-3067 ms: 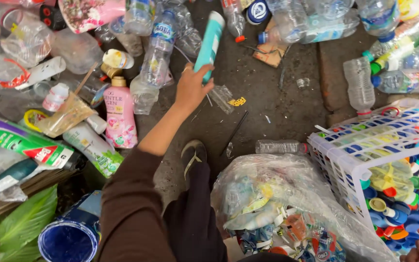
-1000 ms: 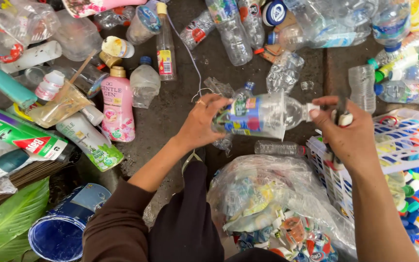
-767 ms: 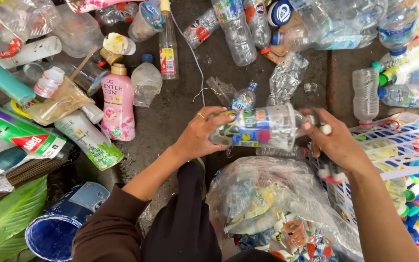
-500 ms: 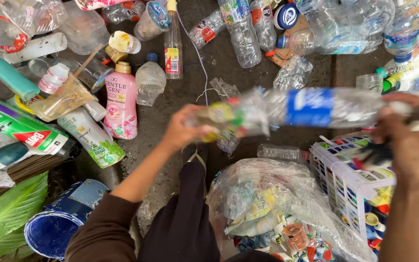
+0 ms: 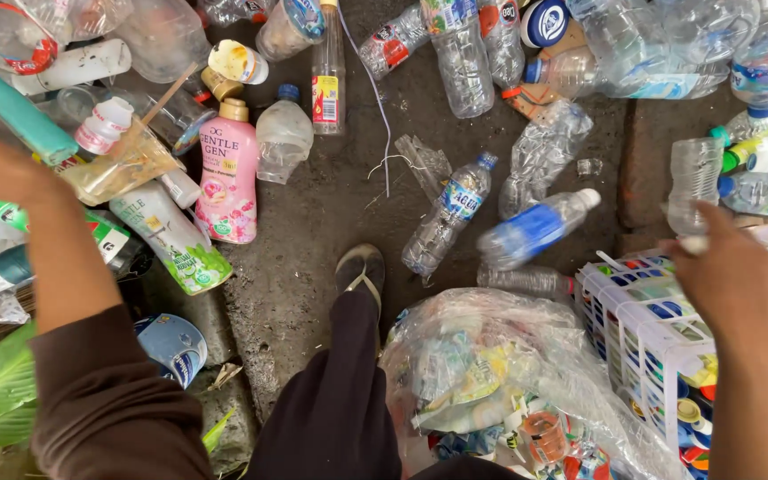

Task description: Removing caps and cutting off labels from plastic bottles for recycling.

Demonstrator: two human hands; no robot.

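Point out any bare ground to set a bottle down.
Bare ground: bordered by the pink bottle, the string and the foot. A smaller strip lies beside the blue-label bottle, right of it. Crowded: the pile along the top, left side, bag and basket.

Clear bottle [image 5: 537, 229], blue label, white cap; pink bottle [image 5: 227, 178], gold cap; white basket [image 5: 642, 329].
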